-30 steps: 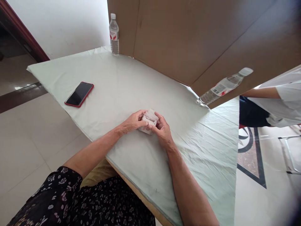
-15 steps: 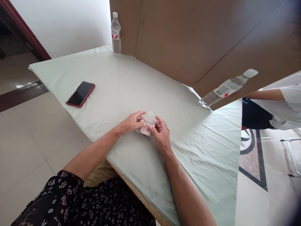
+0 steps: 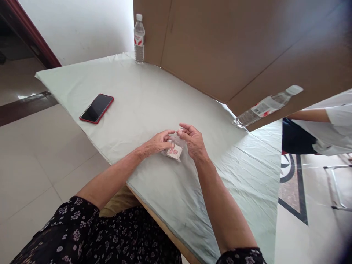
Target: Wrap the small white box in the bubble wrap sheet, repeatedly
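My left hand is closed on a small white box with red print, its thumb across the box's near left corner. A clear, crinkled plastic bag surrounds the box. Just above and to the right, my right hand is raised with thumb and fingertips pinched together. A whitish bit shows at those fingertips, too small to name. Whether it is joined to the bag, I cannot tell. Both hands are over the pale green tablecloth.
A black phone in a red case lies toward the left edge. Two water bottles, one at the back and one at the right, stand against a brown cardboard panel. Beyond it, a person's white sleeve shows.
My right hand has come off the box and moved up and right, its fingers now pinched. The left hand keeps the box, whose printed face is more exposed. The view has shifted slightly.
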A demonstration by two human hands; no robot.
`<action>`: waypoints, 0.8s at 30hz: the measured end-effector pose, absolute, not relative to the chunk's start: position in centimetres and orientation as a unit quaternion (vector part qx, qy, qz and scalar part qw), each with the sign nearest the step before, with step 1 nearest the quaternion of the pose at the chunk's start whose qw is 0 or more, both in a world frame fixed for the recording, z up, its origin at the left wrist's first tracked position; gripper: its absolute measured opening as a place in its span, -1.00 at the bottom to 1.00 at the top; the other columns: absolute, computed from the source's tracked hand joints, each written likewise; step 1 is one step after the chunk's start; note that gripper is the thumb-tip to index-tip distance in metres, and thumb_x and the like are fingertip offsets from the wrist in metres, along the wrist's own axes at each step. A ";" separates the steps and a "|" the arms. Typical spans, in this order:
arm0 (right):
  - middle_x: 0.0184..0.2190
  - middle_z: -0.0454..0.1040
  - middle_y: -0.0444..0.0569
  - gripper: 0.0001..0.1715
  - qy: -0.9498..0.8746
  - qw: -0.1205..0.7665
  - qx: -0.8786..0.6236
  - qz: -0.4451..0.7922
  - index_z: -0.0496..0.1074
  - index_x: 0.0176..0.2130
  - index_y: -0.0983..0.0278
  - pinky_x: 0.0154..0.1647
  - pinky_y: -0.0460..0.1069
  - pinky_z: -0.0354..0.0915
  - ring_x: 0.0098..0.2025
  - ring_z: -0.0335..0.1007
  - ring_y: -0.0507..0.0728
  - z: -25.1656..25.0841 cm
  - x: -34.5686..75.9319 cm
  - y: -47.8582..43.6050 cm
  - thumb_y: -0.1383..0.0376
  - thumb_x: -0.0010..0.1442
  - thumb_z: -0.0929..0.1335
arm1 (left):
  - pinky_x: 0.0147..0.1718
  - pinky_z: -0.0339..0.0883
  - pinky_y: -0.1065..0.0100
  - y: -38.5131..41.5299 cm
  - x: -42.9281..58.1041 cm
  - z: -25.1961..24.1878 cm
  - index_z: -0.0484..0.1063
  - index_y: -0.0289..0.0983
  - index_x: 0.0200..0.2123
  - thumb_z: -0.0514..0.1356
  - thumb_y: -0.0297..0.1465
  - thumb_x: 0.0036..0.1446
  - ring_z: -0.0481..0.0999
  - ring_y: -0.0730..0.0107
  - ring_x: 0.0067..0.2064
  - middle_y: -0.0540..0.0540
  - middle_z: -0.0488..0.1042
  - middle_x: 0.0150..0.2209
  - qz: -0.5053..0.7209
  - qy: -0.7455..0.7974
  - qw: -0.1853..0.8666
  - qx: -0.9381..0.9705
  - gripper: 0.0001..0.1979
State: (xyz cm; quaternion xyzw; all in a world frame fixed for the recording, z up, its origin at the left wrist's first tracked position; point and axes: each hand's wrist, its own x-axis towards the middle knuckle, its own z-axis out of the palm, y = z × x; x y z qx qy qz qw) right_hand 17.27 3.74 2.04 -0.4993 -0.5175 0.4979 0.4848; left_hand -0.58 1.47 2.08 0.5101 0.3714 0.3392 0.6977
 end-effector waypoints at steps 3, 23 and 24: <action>-0.33 0.53 -0.10 -0.53 -0.540 0.506 -0.494 0.457 0.50 -0.10 0.19 -0.06 0.11 0.38 -0.24 0.45 0.12 1.9 17.4 3.3 0.09 -0.01 0.51 | -0.08 0.37 0.26 1.6 -0.7 1.8 0.19 -0.31 0.29 0.23 -0.45 0.01 0.52 0.25 -0.07 -0.21 0.48 0.00 0.337 0.371 0.703 0.505 -0.27; -0.25 0.66 -0.05 -0.79 -0.768 0.403 -0.496 0.042 0.54 -0.15 0.11 0.10 0.19 0.22 0.01 0.52 0.23 1.7 16.5 -3.3 0.33 0.28 0.33 | -0.30 0.28 0.43 1.3 0.2 0.8 0.34 -0.36 0.13 0.17 -0.25 0.22 0.40 0.49 -0.33 -0.06 0.49 -0.27 0.385 0.398 0.614 0.563 -0.53; -0.22 0.66 -0.05 -0.77 -0.788 0.390 -0.476 0.039 0.54 -0.13 0.10 0.11 0.20 0.21 0.05 0.51 0.24 1.6 16.6 -3.9 0.35 0.27 0.33 | -0.29 0.29 0.43 1.3 0.2 0.8 0.34 -0.37 0.13 0.17 -0.25 0.21 0.41 0.49 -0.32 -0.07 0.49 -0.25 0.384 0.399 0.613 0.563 -0.53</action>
